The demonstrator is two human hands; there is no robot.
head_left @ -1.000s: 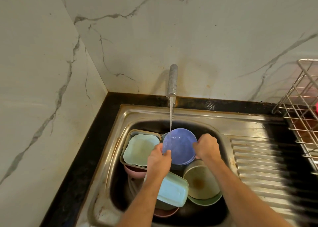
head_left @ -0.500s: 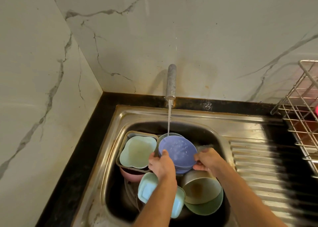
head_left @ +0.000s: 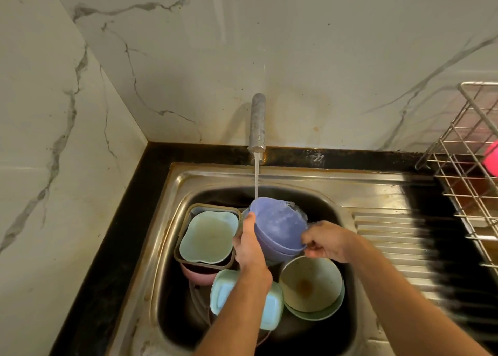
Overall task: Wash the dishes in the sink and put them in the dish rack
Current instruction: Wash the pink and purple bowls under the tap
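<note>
Head view: left hand (head_left: 249, 243) has its thumb over the near-left rim of the blue bowl (head_left: 279, 227), fingers wrapped round the back where I can't see them. Right hand (head_left: 327, 241) pinches the opposite rim with curled fingers, so both are grasping the same bowl. It's held up over the middle of the sink (head_left: 318, 179), tipped so its bottom faces up and away, and the water (head_left: 256, 177) from the tap (head_left: 258, 122) hits that top edge and sheets off. My guess is that's the point of the tilt: rinse the outside and let it drain instead of pooling. Two hands on opposite edges makes it easy to spin under the stream.

Rest of the pile sits below in the basin. A mint square dish (head_left: 208, 237) is nested in a tan tray (head_left: 188, 212) at the left side, with a pink bowl (head_left: 198, 274) under them. A light-blue container (head_left: 249, 300) lies at the near edge under the left forearm, and a cream bowl (head_left: 310, 283) stacked in a green one (head_left: 327, 312) sits near right.

Rack (head_left: 469, 167) is off past the drainboard (head_left: 388, 237) at the right edge, something pink (head_left: 491, 156) in it. So I'd say early days, most dishes look unwashed.
</note>
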